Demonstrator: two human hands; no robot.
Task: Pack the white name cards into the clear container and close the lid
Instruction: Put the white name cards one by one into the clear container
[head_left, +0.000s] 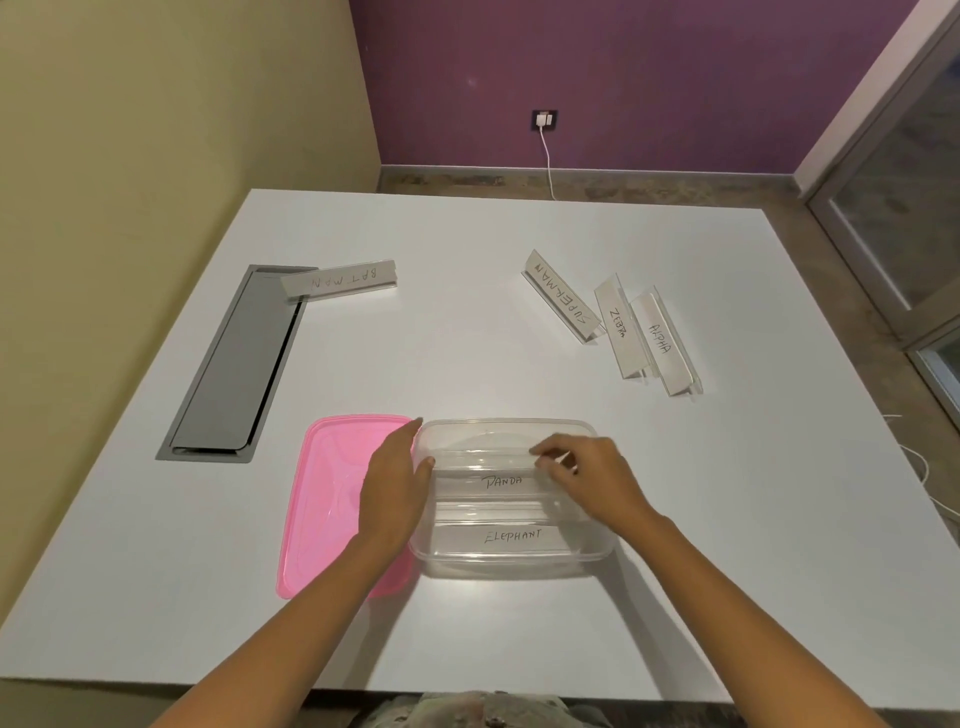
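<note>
Two paper name cards (511, 535) lie in the clear plastic container (597, 556); the pink plastic lid (327, 499) lies left, four cards (652, 332) behind on the white tabletop (467, 338).

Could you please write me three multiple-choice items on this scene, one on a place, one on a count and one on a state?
1. Where is the pink lid?
A. On the container
B. On the table, left of the container
C. By the BATMAN card

2. How many name cards lie outside the container?
A. Two
B. Four
C. Six

3. What is the right hand doing?
A. Resting flat on the table
B. Lifting the lid
C. Pinching the PANDA card inside the container

Answers: 1 B, the lid lies flat beside it. 2 B, BATMAN, SUPERMAN, ZEBRA and ALPHA. 3 C, its fingertips meet at the card's top edge.
</note>
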